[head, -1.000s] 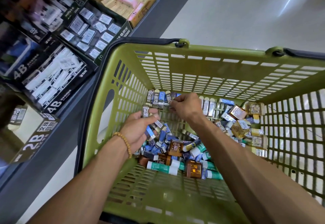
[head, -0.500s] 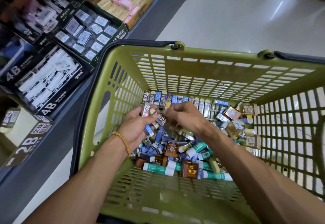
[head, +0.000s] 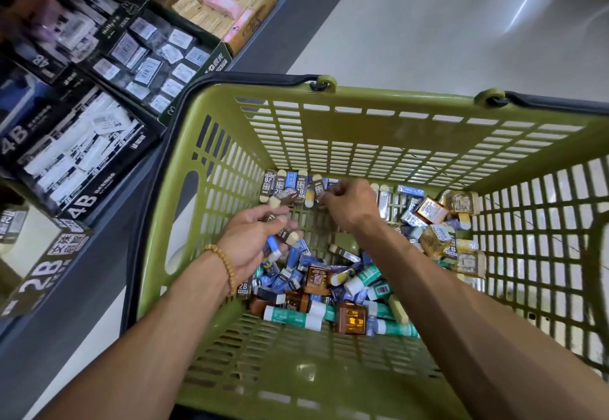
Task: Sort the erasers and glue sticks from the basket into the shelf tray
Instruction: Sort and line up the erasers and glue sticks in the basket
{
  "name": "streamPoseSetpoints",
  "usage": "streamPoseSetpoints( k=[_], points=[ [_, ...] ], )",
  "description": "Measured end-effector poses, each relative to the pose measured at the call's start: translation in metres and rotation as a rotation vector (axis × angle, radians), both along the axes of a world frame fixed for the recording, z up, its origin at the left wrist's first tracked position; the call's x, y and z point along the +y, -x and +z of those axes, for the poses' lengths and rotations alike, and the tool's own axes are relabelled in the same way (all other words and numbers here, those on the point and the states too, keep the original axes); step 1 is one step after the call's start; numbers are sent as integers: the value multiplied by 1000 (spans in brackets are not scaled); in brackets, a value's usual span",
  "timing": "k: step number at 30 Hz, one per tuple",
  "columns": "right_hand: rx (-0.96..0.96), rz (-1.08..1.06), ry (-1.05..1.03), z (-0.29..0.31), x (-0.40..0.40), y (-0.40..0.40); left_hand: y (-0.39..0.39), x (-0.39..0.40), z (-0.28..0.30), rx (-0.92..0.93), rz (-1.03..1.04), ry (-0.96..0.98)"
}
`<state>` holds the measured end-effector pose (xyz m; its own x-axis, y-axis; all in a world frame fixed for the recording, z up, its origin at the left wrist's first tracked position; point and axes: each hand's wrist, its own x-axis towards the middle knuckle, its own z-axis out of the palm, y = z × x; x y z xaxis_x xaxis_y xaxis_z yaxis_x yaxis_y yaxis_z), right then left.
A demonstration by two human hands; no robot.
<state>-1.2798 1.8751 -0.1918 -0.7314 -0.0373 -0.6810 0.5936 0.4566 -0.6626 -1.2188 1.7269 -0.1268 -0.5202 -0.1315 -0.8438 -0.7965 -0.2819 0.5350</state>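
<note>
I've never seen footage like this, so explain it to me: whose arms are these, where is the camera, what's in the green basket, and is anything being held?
There is no machine here. A person wears a camera on the head, looking down at their own arms. Both hands reach into a green basket on a shop floor, holding a heap of small wrapped erasers and green-and-white glue sticks. The left hand, with a bead bracelet at its wrist, holds several erasers. The right hand curls its fingers at a row of erasers against the far wall; what it grips is hard to see. Left of the basket are shelf trays marked 4B and 2B.

"4B" box (head: 79, 169), "2B" box (head: 43, 274)
</note>
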Motion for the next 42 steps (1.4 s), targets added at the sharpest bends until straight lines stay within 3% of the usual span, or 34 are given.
streamPoseSetpoints(
  k=[5,17,24,33,42],
  points=[
    [93,86,-129,-11,-16,11,0,-3,-8,4,-81,111],
    [306,189,-67,-5,-19,-3,-7,-5,-13,6,-123,323],
    [226,185,-320,-5,-51,5,-12,-10,-14,25,-157,293],
    [156,114,-82,-8,-57,10,-12,-11,-13,43,-143,272],
    [231,225,-168,-13,-58,15,-13,-12,-11,37,-158,281]
  ],
)
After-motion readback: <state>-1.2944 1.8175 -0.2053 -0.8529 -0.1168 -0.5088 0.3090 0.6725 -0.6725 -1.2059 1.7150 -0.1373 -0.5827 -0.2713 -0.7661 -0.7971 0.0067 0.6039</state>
